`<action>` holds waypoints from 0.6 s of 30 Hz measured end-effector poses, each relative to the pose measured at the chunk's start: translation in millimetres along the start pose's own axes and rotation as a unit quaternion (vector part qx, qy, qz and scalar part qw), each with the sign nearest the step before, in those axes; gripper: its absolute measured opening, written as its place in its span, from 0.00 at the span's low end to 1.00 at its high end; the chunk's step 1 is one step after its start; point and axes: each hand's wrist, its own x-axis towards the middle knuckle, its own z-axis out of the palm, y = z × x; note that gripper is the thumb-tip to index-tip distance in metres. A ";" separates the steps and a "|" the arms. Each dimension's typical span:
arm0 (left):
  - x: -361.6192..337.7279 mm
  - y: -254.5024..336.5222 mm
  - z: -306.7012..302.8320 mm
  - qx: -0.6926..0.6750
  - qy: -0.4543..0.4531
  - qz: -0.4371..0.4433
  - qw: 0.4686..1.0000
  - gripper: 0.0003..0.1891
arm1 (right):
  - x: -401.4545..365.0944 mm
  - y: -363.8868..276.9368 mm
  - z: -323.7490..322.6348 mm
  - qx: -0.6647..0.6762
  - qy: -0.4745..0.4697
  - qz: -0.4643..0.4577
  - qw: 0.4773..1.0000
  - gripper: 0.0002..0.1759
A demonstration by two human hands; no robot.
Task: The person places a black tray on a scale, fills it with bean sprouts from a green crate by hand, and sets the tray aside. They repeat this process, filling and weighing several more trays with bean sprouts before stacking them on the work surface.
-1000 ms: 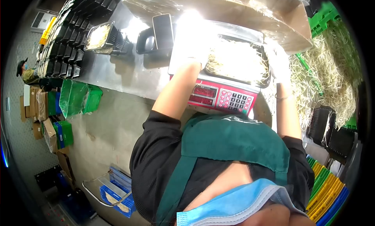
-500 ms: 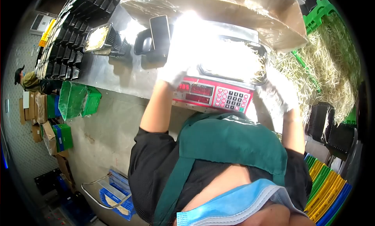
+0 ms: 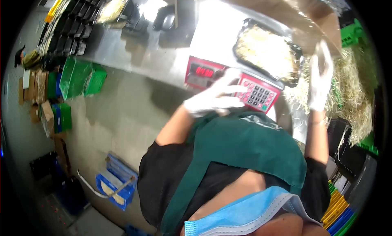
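My left hand [image 3: 216, 96], in a white glove, is over the left part of the scale's red keypad panel [image 3: 228, 74], fingers apart and holding nothing. A black tray of pale sprouts [image 3: 267, 50] rests on the scale, tilted in view, with glare on the sprouts. To the right of that tray, my gloved right hand [image 3: 321, 76] is raised with its fingers stretched out and nothing in it. Red digits glow on the scale's display.
A heap of sprouts [image 3: 355, 93] lies at the right by a green crate. A cardboard box [image 3: 306, 15] stands behind the scale. Stacked black trays [image 3: 75, 25], a filled tray [image 3: 112, 10] and a dark phone-like slab [image 3: 185, 11] are at the left.
My left hand has come down from the glare onto the scale's panel. My right hand has moved up and slightly right. The view has shifted and turned.
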 end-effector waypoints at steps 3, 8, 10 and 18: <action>46.2 -42.7 43.9 0.056 0.020 -0.012 0.998 0.14 | 53.6 -31.9 62.8 -0.073 -0.100 -0.114 0.986 0.23; 75.5 -6.4 36.1 0.034 0.023 -0.053 0.998 0.21 | 51.5 -6.6 119.9 -0.303 -0.214 -0.127 0.920 0.29; 87.7 2.7 46.8 -0.125 0.133 -0.092 0.979 0.21 | 50.1 -1.0 124.0 -0.309 -0.174 -0.141 0.924 0.27; 83.0 16.6 -10.0 0.013 0.278 0.061 0.959 0.16 | 55.2 -29.9 58.9 0.038 -0.135 0.036 0.989 0.23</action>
